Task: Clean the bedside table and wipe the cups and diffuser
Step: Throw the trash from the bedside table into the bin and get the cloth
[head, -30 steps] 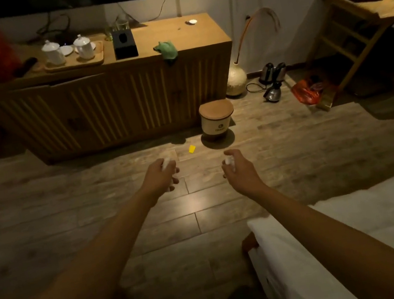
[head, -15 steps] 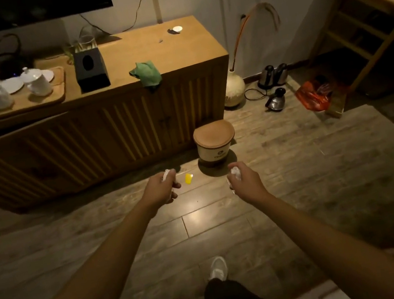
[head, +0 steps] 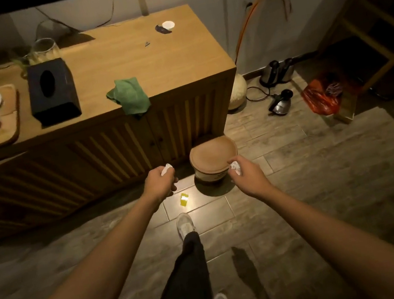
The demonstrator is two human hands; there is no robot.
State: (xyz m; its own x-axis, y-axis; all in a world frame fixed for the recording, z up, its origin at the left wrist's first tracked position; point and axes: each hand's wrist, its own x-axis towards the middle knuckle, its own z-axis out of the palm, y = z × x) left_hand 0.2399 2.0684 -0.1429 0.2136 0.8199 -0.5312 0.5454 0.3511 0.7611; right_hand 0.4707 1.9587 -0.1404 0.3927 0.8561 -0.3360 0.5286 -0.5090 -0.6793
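Now you've stepped closer to the round wooden-lidded bin [head: 214, 159]; your left hand [head: 160, 183] and right hand [head: 247, 172] each grip a crumpled white tissue wad [head: 167, 168], the bin at twelve o'clock.

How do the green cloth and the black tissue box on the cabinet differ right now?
The green cloth is soft and crumpled; the black tissue box is rigid and squared. The cloth droops over the cabinet's front edge; the box sits fully on top. Both rest on the same cabinet, untouched.

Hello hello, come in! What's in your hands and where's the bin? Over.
Left hand grips crumpled white tissue. Right hand grips another white wad. Round wooden-lidded bin just ahead, lid on. Small yellow scrap on floor.
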